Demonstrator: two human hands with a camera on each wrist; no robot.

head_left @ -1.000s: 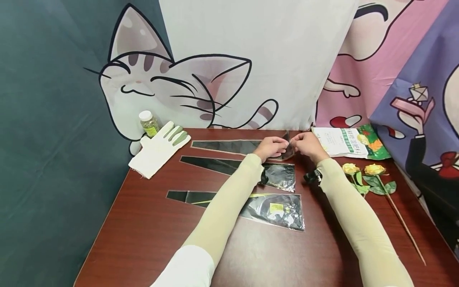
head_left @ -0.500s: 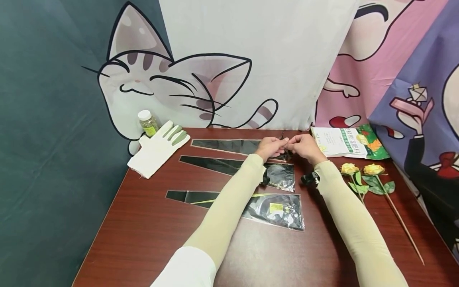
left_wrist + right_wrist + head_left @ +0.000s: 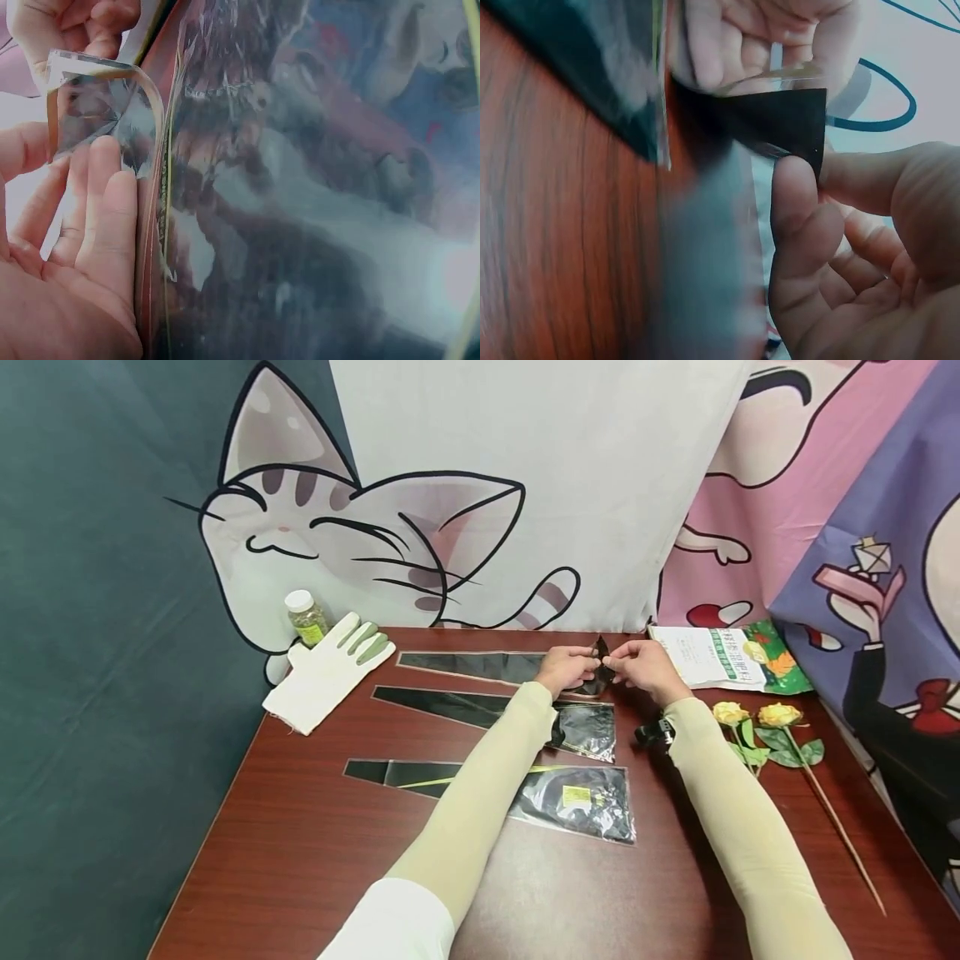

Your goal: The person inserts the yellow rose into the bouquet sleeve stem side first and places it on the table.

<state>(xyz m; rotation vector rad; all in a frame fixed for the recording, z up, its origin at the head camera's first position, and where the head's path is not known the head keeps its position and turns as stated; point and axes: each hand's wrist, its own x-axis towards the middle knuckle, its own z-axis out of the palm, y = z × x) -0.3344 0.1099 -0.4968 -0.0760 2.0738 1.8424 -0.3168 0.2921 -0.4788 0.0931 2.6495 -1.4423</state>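
Observation:
Both hands are at the wide right end of the farthest tapered plastic flower sleeve (image 3: pixel 472 665), which lies near the table's back edge. My left hand (image 3: pixel 567 670) holds one side of its mouth; in the left wrist view the fingers (image 3: pixel 105 180) lie against the film. Opposite, my right hand (image 3: pixel 642 667) pinches a raised corner between thumb and finger. That corner (image 3: pixel 795 120) shows as black film in the right wrist view. Two more sleeves, a middle one (image 3: pixel 588 727) and a near one (image 3: pixel 600 814) with a yellow label, lie flat below my forearms.
At the back left, a white glove (image 3: pixel 322 681) with green fingertips lies by a white-capped jar (image 3: pixel 306 617). A white and green printed bag (image 3: pixel 720 656) lies at the back right. Two yellow roses, one near the bag (image 3: pixel 729 713) and one farther right (image 3: pixel 780 716), lie below it.
The hands came together at the sleeve's mouth, then parted slightly. A dark corner of film now stands up between them. Other things stay in place.

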